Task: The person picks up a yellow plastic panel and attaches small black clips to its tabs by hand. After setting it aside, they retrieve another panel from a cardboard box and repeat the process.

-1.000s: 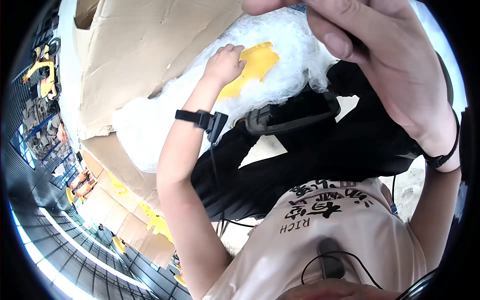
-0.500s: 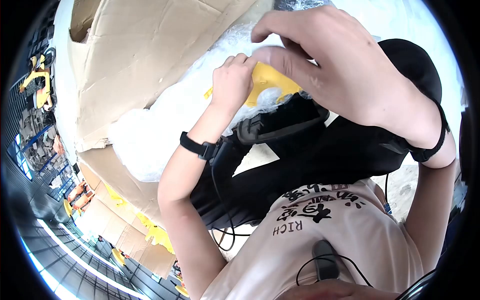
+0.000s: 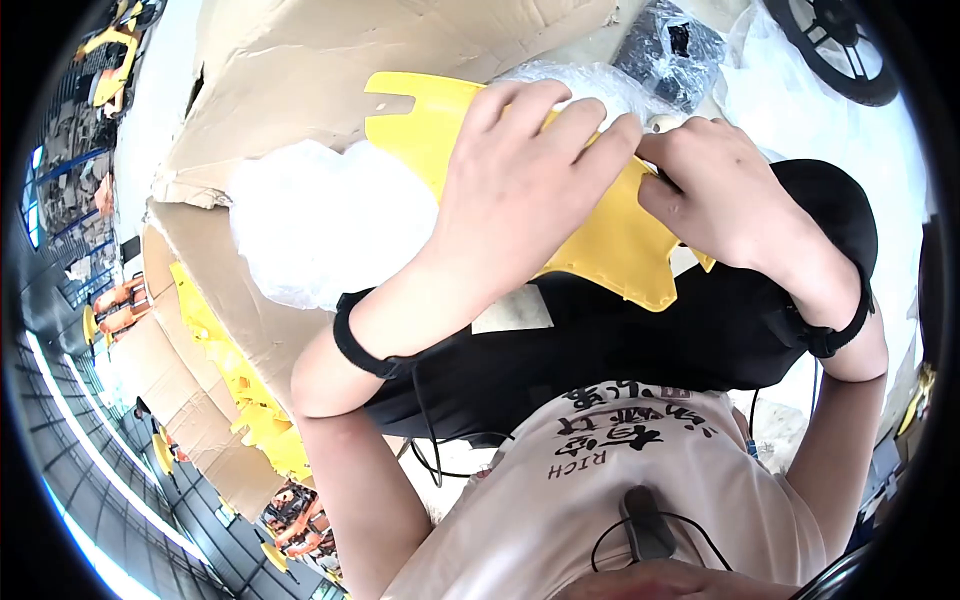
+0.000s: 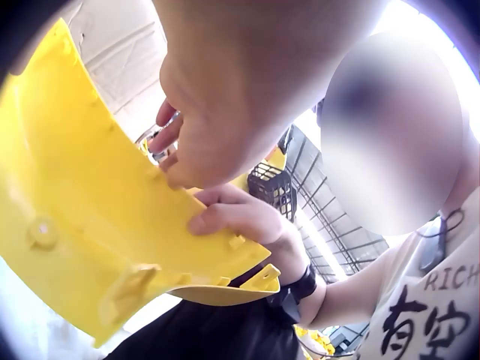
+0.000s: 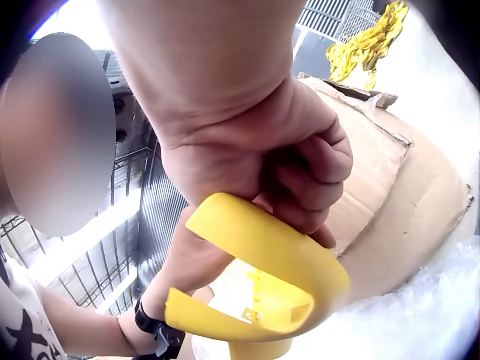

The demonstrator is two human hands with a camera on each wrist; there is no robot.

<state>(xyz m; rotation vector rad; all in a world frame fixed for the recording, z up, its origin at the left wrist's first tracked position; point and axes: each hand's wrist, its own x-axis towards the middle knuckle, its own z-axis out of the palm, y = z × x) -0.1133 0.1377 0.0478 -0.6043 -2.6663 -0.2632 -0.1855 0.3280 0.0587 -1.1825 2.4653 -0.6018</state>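
Observation:
A curved yellow plastic panel (image 3: 610,235) is held over the dark-trousered lap; it also fills much of the left wrist view (image 4: 97,195). My left hand (image 3: 530,180) grips its upper edge, fingers bent over it. At the panel's right part, my right hand (image 3: 725,190) pinches the edge; in the left wrist view that hand (image 4: 244,217) has its thumb on the yellow surface. The right wrist view has my right hand (image 5: 262,161) with curled fingers at the curved yellow piece (image 5: 277,247). Parts of the fingertips are hidden.
White wrapping (image 3: 335,220) lies left of the panel, beside large cardboard (image 3: 300,90). A dark wrapped item (image 3: 670,55) and a black wheel (image 3: 835,45) are at upper right. More yellow parts (image 3: 240,390) lie at lower left.
The yellow panel has come up out of the clear wrapping and now shows more fully. My right hand has moved down onto its edge; my left hand has shifted right with it.

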